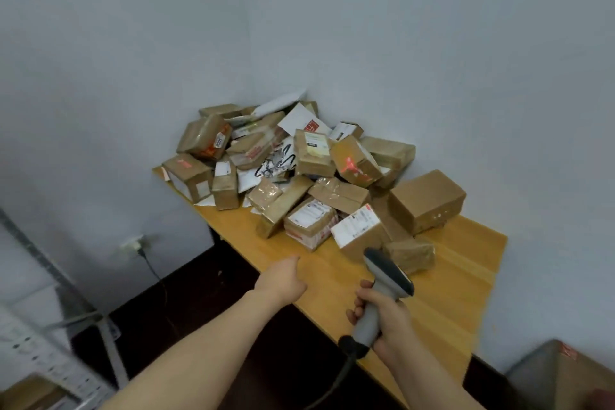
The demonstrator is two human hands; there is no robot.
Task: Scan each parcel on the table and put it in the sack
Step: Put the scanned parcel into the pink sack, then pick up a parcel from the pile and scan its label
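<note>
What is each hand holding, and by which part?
The right hand holds the scanner by its handle, fingers curled round it. The left hand holds nothing that shows.

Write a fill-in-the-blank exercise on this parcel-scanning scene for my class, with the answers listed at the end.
The right hand grips the grey handheld barcode scanner by its ____.
The brown cardboard parcels are heaped on the light wooden table, in the room's ____.
The left hand holds ____.
Missing words: handle; corner; nothing.
</note>
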